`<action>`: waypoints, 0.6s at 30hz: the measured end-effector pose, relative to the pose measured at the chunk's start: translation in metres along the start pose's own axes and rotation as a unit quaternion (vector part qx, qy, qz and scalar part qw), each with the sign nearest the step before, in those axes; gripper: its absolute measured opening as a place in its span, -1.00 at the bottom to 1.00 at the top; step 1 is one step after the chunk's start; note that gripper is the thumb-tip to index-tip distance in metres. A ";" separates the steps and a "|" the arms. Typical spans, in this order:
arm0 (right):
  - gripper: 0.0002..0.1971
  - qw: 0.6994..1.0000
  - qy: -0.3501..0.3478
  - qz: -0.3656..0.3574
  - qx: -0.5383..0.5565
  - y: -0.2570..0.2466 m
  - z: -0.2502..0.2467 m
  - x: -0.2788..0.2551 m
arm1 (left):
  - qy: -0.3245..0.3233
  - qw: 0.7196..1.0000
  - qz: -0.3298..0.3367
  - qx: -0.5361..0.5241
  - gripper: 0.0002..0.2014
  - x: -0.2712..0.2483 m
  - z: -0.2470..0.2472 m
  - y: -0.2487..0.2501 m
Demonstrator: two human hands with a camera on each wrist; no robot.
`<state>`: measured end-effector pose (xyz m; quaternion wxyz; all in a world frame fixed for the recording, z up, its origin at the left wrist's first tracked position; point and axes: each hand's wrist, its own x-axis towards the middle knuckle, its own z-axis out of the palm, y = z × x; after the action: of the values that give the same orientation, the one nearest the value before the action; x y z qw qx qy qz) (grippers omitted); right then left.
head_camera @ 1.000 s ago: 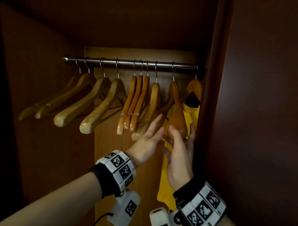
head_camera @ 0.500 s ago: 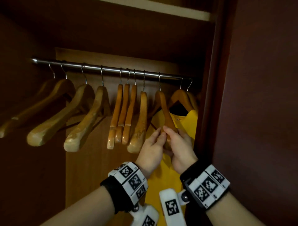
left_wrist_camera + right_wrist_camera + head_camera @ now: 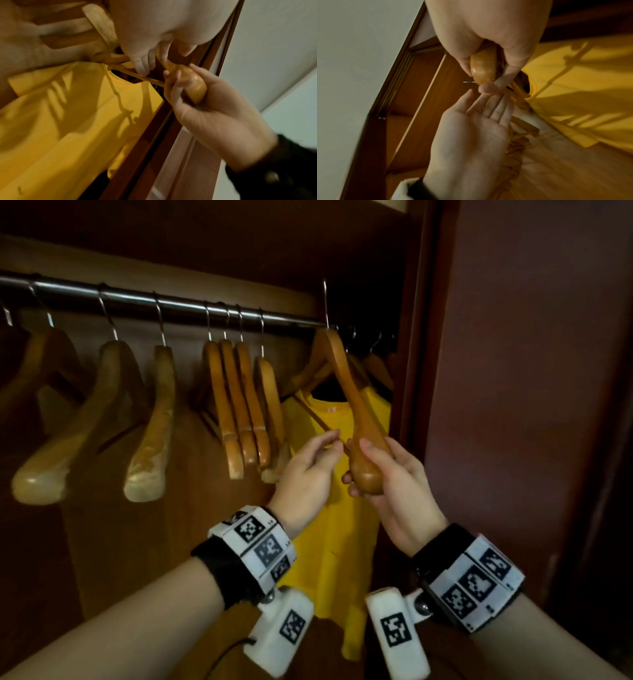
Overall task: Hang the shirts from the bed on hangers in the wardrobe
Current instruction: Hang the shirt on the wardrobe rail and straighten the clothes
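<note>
Main risk: the hanger (image 3: 356,419) is tilted and its hook (image 3: 324,302) stands above the rod (image 3: 171,306), so it looks lifted off or barely on; judged from that, a quick pull toward the door frame (image 3: 416,337) could snag the hook on the neighbouring hooks at the rod's right end or knock the hung yellow shirt (image 3: 329,542) off its own hanger just behind. Second risk: only the rounded shoulder end is held, a smooth glossy knob, so the hanger could swivel or slip down in the palm if the other hand lets go. Third: 4 hangers (image 3: 239,412) hang close together just left, and a swing leftward would clatter into them. Fingers now: the right hand (image 3: 387,484) wraps the hanger's lower end, thumb on top, fingers curled underneath, a firm closed grip; the right wrist view shows the knob (image 3: 483,70) pinched between thumb and forefinger. The left hand (image 3: 308,474) is mostly straight, fingers close together and only lightly bent, tips touching the thin crossbar (image 3: 147,78) of the hanger; the left wrist view shows fingertips (image 3: 142,67) resting on that bar, not clamped round it. Left palm faces up in the right wrist view, holding nothing. Task state, as a judgement: 1 shirt is up in the wardrobe, at the far right of the rod; this hanger is bare, being fetched for the next shirt. No bed or other shirts in view.
</note>
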<state>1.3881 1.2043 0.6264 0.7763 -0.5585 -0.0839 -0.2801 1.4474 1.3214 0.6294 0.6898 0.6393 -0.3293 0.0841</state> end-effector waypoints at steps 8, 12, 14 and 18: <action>-0.65 0.998 -0.018 0.040 -0.041 -0.024 -0.050 -0.095 | -0.024 0.992 -0.087 -0.092 -0.70 -0.021 0.043 0.030; -0.64 0.993 -0.045 0.092 -0.063 -0.044 -0.096 -0.160 | -0.058 0.964 -0.155 -0.208 -0.73 -0.049 0.073 0.042; -0.64 0.987 -0.046 0.126 -0.083 -0.056 -0.124 -0.194 | -0.061 0.962 -0.168 -0.207 -0.75 -0.073 0.093 0.044; -0.64 0.950 -0.007 0.161 -0.268 -0.090 -0.186 -0.255 | -0.091 0.959 -0.184 -0.194 -0.85 -0.144 0.148 0.048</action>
<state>1.0952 1.1012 0.5197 0.6322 -0.7539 0.0800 -0.1598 1.2595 1.2351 0.5836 0.7709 0.5480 -0.2778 -0.1679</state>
